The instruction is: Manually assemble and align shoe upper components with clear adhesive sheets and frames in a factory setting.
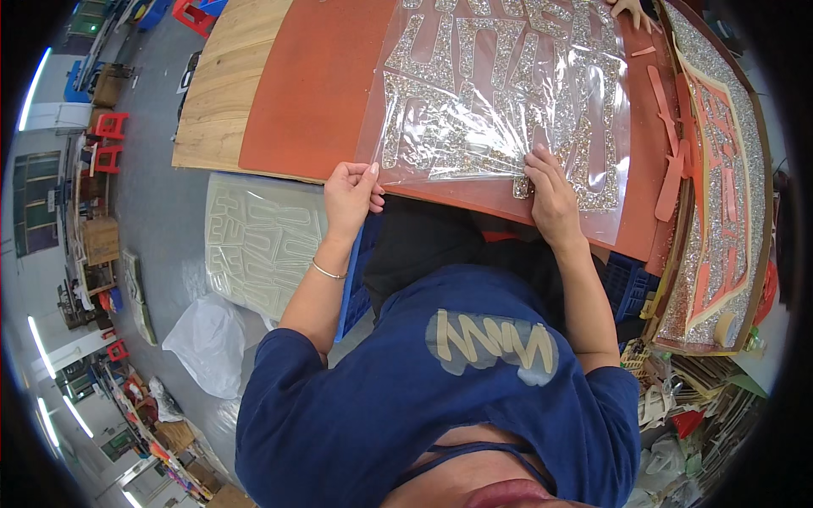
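Note:
A clear, shiny plastic film (440, 127) lies over glittering, rhinestone-like cut-out shapes (605, 93) on the red-brown mat (313, 76). Creases in the film fan out from near my right hand (555, 199), which rests on its near edge with fingers stretched out and pressed down; the thumb is mostly hidden. At the film's near left corner, my left hand (351, 195) is closed, pinching the edge between thumb and fingers.
Another person's hand (631, 10) touches the far right of the mat. Orange strips (669, 182) lie beside a glitter-covered board (711, 186) on the right. Below left are a pale patterned sheet (262, 241) and white plastic bag (207, 343); blue crates (627, 288) stand under the table.

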{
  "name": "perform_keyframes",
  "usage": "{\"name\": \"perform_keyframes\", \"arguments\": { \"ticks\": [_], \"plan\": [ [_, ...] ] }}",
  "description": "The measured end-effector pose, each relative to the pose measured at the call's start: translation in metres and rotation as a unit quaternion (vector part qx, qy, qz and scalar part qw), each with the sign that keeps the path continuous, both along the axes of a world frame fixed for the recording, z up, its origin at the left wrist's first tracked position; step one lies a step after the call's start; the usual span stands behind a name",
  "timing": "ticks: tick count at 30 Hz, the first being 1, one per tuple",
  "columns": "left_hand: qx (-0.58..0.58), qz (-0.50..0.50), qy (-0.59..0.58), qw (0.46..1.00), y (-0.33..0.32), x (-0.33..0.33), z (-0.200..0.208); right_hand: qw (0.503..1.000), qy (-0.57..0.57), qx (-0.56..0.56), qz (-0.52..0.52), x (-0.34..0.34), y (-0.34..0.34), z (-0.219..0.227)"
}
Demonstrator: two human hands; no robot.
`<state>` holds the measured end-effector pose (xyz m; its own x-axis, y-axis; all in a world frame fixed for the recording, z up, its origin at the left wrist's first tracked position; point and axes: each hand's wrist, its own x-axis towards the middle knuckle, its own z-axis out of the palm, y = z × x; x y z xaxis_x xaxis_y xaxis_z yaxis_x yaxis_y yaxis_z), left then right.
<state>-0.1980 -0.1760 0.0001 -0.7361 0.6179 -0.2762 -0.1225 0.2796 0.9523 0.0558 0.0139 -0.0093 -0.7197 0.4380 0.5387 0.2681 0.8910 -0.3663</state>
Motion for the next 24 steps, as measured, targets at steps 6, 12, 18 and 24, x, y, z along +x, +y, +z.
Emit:
{"name": "perform_keyframes", "arguments": {
  "ticks": [6,12,18,24],
  "plan": [
    [-0.042,0.008,0.011,0.999,0.004,0.002,0.004,1.000,0.000,0.001,0.003,0.000,-0.001,0.000],
    [-0.133,0.000,0.179,0.975,0.002,-0.003,0.003,1.000,-0.010,0.008,-0.006,0.001,0.000,0.002],
    [-0.163,-0.037,0.267,0.949,-0.002,-0.006,0.010,1.000,-0.002,0.013,-0.006,-0.001,0.001,0.004],
    [-0.180,-0.067,0.460,0.867,0.010,0.000,0.038,1.000,-0.008,0.017,-0.012,0.002,0.001,0.002]
  ]
}}
